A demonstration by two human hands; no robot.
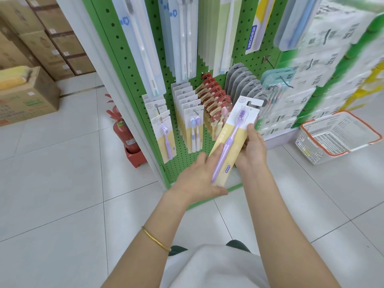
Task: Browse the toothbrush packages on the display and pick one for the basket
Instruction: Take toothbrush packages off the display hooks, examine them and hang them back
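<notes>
I hold a yellow-and-white card package with a purple toothbrush (234,134) in front of the green pegboard display (128,59). My left hand (197,179) grips its lower end, thumb under the bottom edge. My right hand (252,148) holds its right edge near the middle. More toothbrush packages hang on the pegs: a matching purple one (165,138), a twin pack (194,129), red-backed ones (216,100), grey ones (241,82). The white basket with an orange rim (340,136) sits on the floor to the right, nothing in it.
A red fire extinguisher (122,132) stands on the floor left of the display. Cardboard boxes (27,96) are stacked at far left. Wrapped paper packs (332,69) fill the shelf on the right. The floor is pale tile.
</notes>
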